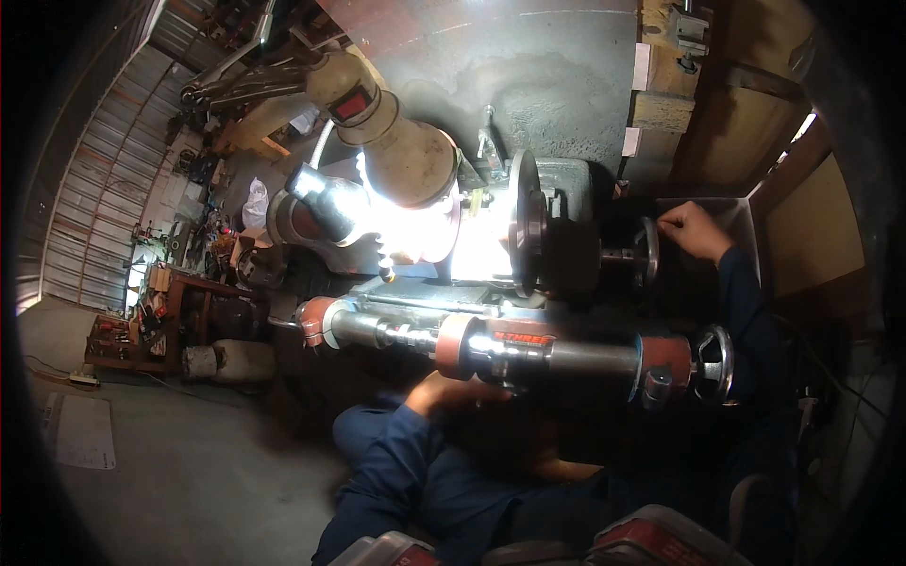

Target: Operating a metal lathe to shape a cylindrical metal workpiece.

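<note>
A grinding machine with a cream column fills the centre, lit brightly by a lamp around its dark wheel. My right hand pinches the rim of a steel handwheel at the machine's right. Across the front lies a long cylindrical fixture with red collars and a second handwheel at its right end. My left hand is beneath the fixture's middle; its fingers are mostly in shadow or hidden, so what it holds cannot be made out.
A cluttered bench with tools and a pale tank stand at the left by a corrugated wall. A large metal panel rises behind the machine. Wooden panels line the right side.
</note>
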{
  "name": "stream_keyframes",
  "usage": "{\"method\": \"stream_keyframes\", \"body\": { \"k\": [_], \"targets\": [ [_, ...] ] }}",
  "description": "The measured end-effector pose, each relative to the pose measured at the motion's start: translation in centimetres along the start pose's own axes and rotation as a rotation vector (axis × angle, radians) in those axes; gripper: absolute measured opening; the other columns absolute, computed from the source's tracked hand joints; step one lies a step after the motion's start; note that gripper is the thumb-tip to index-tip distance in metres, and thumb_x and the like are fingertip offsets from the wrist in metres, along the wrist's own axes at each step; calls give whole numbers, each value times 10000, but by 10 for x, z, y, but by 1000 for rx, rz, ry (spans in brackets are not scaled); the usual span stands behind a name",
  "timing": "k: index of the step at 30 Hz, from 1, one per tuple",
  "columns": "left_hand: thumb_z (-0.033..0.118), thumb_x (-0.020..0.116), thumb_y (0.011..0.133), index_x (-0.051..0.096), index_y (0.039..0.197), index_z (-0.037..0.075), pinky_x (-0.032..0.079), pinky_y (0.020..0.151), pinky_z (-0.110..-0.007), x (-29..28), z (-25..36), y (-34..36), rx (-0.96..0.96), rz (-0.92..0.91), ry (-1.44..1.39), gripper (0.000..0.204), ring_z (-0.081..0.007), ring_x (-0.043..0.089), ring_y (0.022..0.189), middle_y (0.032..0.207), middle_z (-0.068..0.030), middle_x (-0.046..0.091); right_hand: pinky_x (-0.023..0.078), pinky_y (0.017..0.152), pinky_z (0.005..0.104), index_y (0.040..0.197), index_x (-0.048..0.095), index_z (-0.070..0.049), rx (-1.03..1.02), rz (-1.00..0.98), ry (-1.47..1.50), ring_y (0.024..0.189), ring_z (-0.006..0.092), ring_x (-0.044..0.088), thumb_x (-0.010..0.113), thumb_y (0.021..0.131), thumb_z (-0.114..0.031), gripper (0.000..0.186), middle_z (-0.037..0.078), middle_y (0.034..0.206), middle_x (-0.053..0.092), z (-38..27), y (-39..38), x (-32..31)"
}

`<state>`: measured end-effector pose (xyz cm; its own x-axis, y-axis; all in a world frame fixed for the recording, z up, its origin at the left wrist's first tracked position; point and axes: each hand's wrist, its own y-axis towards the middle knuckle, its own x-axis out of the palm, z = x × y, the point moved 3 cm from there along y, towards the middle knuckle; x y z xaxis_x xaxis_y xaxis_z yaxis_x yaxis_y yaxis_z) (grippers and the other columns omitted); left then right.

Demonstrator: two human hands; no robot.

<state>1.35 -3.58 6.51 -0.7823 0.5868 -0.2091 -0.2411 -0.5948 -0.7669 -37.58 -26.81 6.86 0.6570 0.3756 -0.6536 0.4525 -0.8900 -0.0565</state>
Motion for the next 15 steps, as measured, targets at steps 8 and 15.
{"method": "stream_keyframes", "body": {
  "k": [8, 15],
  "targets": [
    [344, 763, 772, 636, 1069, 60, 521, 661, -314, 5, 3, 4, 291, 50, 214, 430, -188, 631, 735, 862, -82, 658, 504, 819, 419, 946, 697, -24, 104, -103, -281, 909, 392, 641, 598, 833, -178, 216, 232, 961, 664, 40, 15, 37],
    [330, 772, 766, 636, 1046, 68, 520, 660, -325, 11, 12, 5, 566, 216, 314, 407, -183, 620, 750, 870, -58, 651, 502, 843, 430, 1079, 649, -5, -98, -467, -409, 971, 384, 629, 601, 825, -207, 328, 253, 1073, 633, 112, 19, 83]
  ]
}}
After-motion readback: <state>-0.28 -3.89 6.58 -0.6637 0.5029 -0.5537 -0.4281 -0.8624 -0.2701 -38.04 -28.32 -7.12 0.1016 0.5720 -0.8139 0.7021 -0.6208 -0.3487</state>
